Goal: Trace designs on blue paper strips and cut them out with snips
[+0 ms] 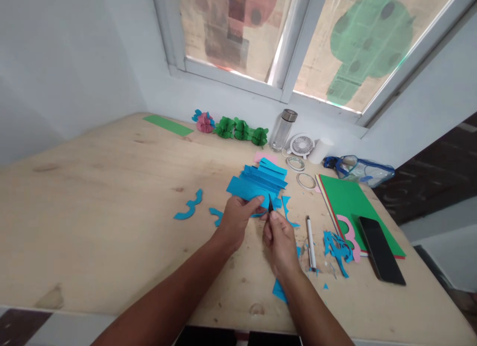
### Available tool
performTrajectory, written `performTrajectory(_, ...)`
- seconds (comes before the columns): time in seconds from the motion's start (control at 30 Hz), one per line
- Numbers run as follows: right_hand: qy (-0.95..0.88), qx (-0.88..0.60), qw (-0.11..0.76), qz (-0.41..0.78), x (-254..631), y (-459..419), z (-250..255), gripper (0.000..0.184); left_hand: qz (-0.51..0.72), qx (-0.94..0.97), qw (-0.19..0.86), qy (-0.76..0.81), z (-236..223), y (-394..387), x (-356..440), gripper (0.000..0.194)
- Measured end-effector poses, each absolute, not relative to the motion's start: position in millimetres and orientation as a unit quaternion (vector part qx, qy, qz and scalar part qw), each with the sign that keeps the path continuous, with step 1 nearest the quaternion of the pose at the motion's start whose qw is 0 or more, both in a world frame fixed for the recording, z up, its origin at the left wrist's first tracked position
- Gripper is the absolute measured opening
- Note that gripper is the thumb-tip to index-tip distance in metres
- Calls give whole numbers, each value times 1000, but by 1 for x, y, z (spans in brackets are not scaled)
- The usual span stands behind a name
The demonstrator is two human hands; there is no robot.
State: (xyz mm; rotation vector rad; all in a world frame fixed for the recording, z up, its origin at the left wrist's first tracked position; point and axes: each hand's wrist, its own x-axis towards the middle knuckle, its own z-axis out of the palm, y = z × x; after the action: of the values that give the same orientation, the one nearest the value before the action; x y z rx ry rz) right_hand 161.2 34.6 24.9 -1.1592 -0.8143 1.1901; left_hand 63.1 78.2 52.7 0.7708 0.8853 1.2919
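My left hand (238,217) is closed on a piece of blue paper (244,188), thumb on top. Just beside it, my right hand (278,236) grips what look like small scissors (271,204). Their dark pointed tip rests against the paper's right part; the handles are hidden in my fingers. Behind the held piece lie several folded blue strips (265,174). A wavy blue cut-out (189,207) lies to the left, and another blue cut-out (216,216) is partly covered by my left hand. A thin blue offcut (287,213) sits right of my right hand.
To the right are a white pen (310,244), blue scraps (337,249), a phone (382,250) and green sheets (357,202). Tape rolls (295,163), a bottle (283,130), a fan (301,145) and green paper ornaments (241,129) stand by the wall.
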Motion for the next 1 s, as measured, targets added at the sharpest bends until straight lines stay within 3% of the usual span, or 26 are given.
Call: performTrajectory(1.0, -356, -501, 590, 524, 161, 33, 25, 53, 613, 341, 596, 390, 51, 78, 63, 20)
